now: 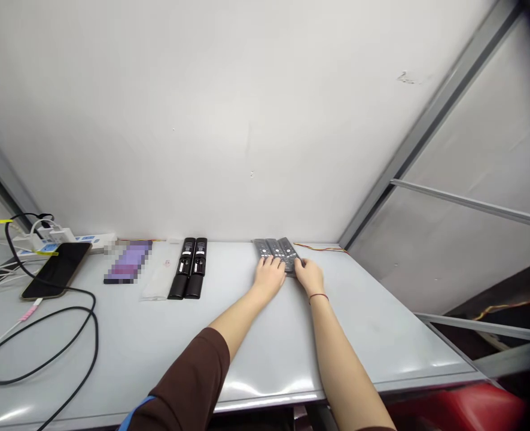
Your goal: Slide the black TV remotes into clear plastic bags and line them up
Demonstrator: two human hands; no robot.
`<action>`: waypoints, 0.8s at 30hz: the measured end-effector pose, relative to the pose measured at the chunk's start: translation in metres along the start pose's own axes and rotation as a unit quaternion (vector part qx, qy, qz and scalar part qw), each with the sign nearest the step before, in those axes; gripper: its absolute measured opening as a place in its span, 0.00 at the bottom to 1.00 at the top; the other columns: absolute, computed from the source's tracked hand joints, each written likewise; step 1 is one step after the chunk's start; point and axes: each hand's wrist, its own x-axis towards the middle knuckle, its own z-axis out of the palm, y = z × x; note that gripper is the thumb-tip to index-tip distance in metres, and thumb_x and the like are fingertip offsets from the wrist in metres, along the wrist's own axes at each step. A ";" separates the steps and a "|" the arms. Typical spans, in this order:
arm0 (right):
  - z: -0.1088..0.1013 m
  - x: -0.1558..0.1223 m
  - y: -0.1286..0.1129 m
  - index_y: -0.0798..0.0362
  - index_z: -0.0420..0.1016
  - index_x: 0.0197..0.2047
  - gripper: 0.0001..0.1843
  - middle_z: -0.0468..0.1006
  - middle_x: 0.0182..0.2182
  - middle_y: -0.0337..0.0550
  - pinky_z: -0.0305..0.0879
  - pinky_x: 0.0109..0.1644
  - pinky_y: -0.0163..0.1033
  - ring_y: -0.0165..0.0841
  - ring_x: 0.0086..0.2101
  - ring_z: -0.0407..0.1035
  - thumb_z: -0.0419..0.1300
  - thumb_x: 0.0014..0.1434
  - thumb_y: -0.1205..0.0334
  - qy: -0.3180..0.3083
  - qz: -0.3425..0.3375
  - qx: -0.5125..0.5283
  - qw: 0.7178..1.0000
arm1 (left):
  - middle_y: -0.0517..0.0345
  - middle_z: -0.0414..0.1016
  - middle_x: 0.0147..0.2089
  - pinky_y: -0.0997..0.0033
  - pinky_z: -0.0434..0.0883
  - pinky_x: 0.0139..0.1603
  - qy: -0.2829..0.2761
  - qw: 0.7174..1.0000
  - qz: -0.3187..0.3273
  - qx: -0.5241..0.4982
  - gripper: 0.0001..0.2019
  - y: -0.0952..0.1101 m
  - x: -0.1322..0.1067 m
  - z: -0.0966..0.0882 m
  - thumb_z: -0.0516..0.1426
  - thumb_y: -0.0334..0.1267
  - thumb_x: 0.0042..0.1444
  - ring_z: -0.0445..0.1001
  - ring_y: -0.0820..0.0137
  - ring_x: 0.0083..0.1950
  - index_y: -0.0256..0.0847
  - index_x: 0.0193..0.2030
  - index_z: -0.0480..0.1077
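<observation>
Three grey remote controls (276, 248) lie side by side, button side up, at the back of the grey table (256, 335) near the wall. My left hand (269, 275) rests on their near ends with the fingers curled over the left and middle ones. Beside it, my right hand (308, 274) touches the right edge of the rightmost remote, fingers bent against it. A red string circles my right wrist. Two black remotes (188, 266) lie back side up further to the left, apart from both hands.
A flat clear plastic piece (158, 276) and a blurred purple object (128, 262) lie left of the black remotes. A phone (57, 269), a power strip (58, 238) and black and white cables (67, 335) fill the left end. A metal frame (426, 120) bounds the right.
</observation>
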 end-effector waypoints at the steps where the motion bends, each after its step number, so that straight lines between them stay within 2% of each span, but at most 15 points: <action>1: 0.001 -0.001 -0.001 0.61 0.78 0.39 0.23 0.76 0.38 0.62 0.59 0.46 0.44 0.45 0.44 0.69 0.46 0.59 0.56 0.001 0.002 -0.011 1.000 | 0.43 0.68 0.54 0.54 0.57 0.61 -0.003 1.000 -0.005 0.005 0.14 0.001 0.001 0.000 0.49 0.37 0.61 0.61 0.58 0.59 0.36 0.51 0.67; 4: 0.002 -0.005 -0.002 0.58 0.78 0.45 0.25 0.72 0.47 0.63 0.56 0.51 0.50 0.49 0.50 0.63 0.45 0.60 0.54 0.011 0.022 -0.035 0.999 | 0.44 0.69 0.53 0.54 0.58 0.60 -0.013 1.000 -0.012 0.014 0.14 0.002 0.002 0.000 0.49 0.37 0.61 0.61 0.59 0.59 0.36 0.51 0.67; 6: 0.002 -0.008 -0.002 0.54 0.76 0.48 0.26 0.68 0.52 0.60 0.54 0.52 0.55 0.52 0.53 0.58 0.44 0.61 0.52 0.015 0.040 -0.043 0.998 | 0.44 0.68 0.54 0.54 0.57 0.61 -0.017 1.000 -0.012 0.011 0.15 0.002 0.002 -0.001 0.49 0.39 0.61 0.61 0.59 0.60 0.37 0.52 0.66; 10: 0.000 -0.011 -0.003 0.50 0.73 0.53 0.27 0.64 0.56 0.56 0.50 0.54 0.58 0.54 0.56 0.53 0.43 0.61 0.46 0.001 0.060 -0.055 0.997 | 0.46 0.64 0.60 0.52 0.52 0.64 0.006 1.000 0.007 -0.019 0.19 -0.001 -0.002 -0.011 0.50 0.42 0.60 0.54 0.57 0.65 0.38 0.56 0.64; 13: -0.005 -0.014 -0.007 0.54 0.65 0.59 0.30 0.62 0.57 0.59 0.51 0.54 0.58 0.54 0.56 0.53 0.45 0.61 0.45 0.051 0.064 -0.057 0.995 | 0.46 0.64 0.60 0.55 0.54 0.63 0.032 0.997 0.007 -0.068 0.19 -0.015 -0.008 -0.037 0.50 0.43 0.60 0.55 0.57 0.64 0.39 0.56 0.66; 16: -0.011 -0.023 -0.019 0.56 0.63 0.60 0.29 0.63 0.56 0.59 0.54 0.52 0.55 0.54 0.55 0.54 0.49 0.60 0.50 0.142 0.028 -0.060 0.988 | 0.46 0.73 0.47 0.60 0.62 0.55 0.021 0.992 -0.041 -0.120 0.16 -0.049 -0.019 -0.077 0.48 0.41 0.60 0.67 0.59 0.53 0.39 0.50 0.71; 18: -0.012 -0.035 -0.035 0.56 0.67 0.56 0.24 0.67 0.52 0.58 0.56 0.50 0.52 0.51 0.52 0.58 0.50 0.59 0.54 0.151 -0.038 -0.049 0.987 | 0.46 0.74 0.42 0.61 0.64 0.51 0.004 0.990 -0.091 -0.112 0.15 -0.080 -0.030 -0.104 0.48 0.39 0.59 0.71 0.59 0.47 0.39 0.45 0.73; 20: -0.007 -0.054 -0.057 0.56 0.72 0.48 0.19 0.73 0.45 0.55 0.58 0.48 0.47 0.45 0.46 0.64 0.49 0.60 0.56 0.081 -0.155 -0.018 0.984 | 0.46 0.75 0.40 0.63 0.64 0.48 -0.006 0.988 -0.143 -0.059 0.15 -0.112 -0.044 -0.127 0.48 0.37 0.59 0.72 0.58 0.44 0.38 0.41 0.74; 21: -0.002 -0.065 -0.070 0.56 0.73 0.45 0.18 0.75 0.41 0.53 0.59 0.47 0.44 0.42 0.42 0.67 0.48 0.61 0.56 0.019 -0.240 0.003 0.971 | 0.45 0.75 0.39 0.62 0.64 0.46 -0.011 0.986 -0.165 -0.027 0.15 -0.126 -0.051 -0.135 0.47 0.37 0.59 0.72 0.58 0.44 0.38 0.40 0.74; 22: 0.004 -0.077 -0.083 0.55 0.73 0.44 0.17 0.76 0.38 0.50 0.60 0.45 0.41 0.39 0.40 0.68 0.47 0.62 0.56 -0.045 -0.322 0.021 0.945 | 0.44 0.75 0.39 0.62 0.64 0.45 -0.022 0.982 -0.189 0.009 0.16 -0.138 -0.058 -0.142 0.45 0.37 0.60 0.72 0.57 0.43 0.37 0.38 0.74; 24: 0.019 -0.100 -0.112 0.55 0.72 0.46 0.19 0.77 0.35 0.48 0.60 0.43 0.40 0.37 0.36 0.69 0.48 0.62 0.52 -0.144 -0.438 0.019 0.887 | 0.42 0.75 0.41 0.62 0.63 0.45 -0.046 0.972 -0.222 0.064 0.17 -0.154 -0.070 -0.149 0.44 0.36 0.60 0.72 0.56 0.44 0.36 0.38 0.75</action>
